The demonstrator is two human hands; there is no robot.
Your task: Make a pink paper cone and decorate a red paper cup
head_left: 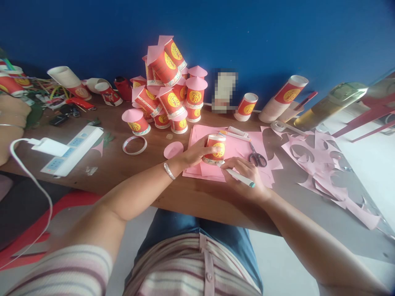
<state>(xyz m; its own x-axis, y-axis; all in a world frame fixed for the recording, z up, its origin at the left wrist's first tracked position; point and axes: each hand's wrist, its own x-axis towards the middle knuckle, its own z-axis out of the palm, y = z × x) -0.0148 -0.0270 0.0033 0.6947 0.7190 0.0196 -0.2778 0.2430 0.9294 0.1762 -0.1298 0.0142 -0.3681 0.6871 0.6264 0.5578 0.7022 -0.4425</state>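
Note:
A red paper cup point(218, 144) with a yellow round print and a pale rim band stands over pink paper sheets point(197, 170). My left hand point(196, 155) is wrapped round its left side, thumb across the front. In my right hand point(243, 174) is a white marker point(239, 177) with a teal end; its tip is at the cup's lower band. Black scissors point(257, 158) lie on the sheets beside an orange-and-white pen point(236, 135). A pink paper disc point(173, 150) rests left of the sheets.
Behind are stacked red cups with pink cone tops point(171, 102). A white tape ring point(134, 145) and a power strip point(74, 150) lie left. Pink scraps point(324, 176), cup stacks point(282, 100) and a bottle point(330, 105) are right. Another person's arm point(10, 123) shows far left.

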